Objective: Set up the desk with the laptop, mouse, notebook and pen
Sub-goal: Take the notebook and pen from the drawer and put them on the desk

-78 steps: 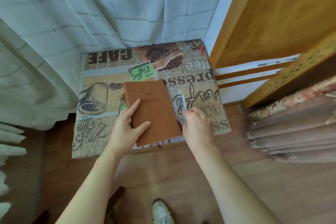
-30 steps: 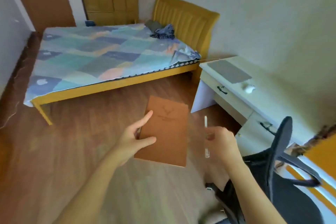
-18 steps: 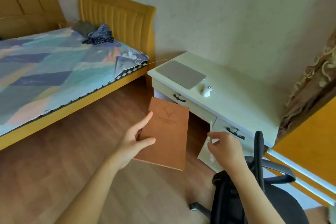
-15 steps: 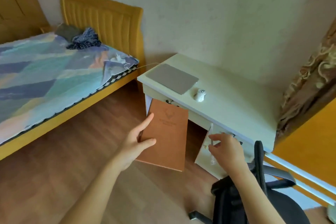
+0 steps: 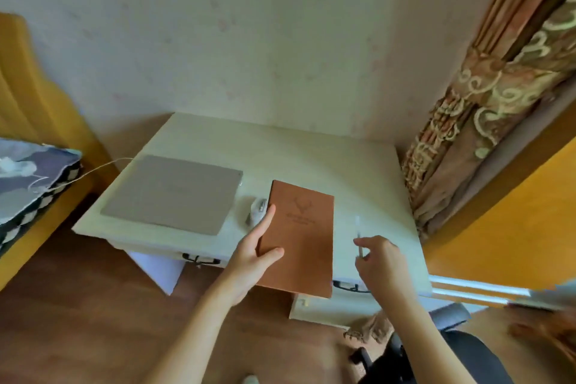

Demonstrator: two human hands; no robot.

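My left hand [image 5: 254, 254] grips a brown notebook [image 5: 300, 234] with a deer emblem by its left edge, holding it over the front of the white desk [image 5: 311, 162]. My right hand [image 5: 378, 262] pinches a thin white pen [image 5: 358, 235] upright, just right of the notebook above the desk's front right part. A closed grey laptop [image 5: 174, 193] lies on the desk's left half. A white mouse [image 5: 257, 210] sits between the laptop and the notebook, partly hidden by the notebook's edge.
A bed with a yellow headboard [image 5: 28, 87] and patterned bedding [image 5: 28, 171] stands to the left, with a white cable [image 5: 93, 168] running to the laptop. Patterned curtains [image 5: 486, 121] hang at the right. A black office chair [image 5: 442, 355] is at the lower right. Desk drawers have black handles [image 5: 199, 259].
I have turned from a small cloth-covered table, carried the notebook and pen across the room and come up to the desk. Both hands now hold them over the desktop.
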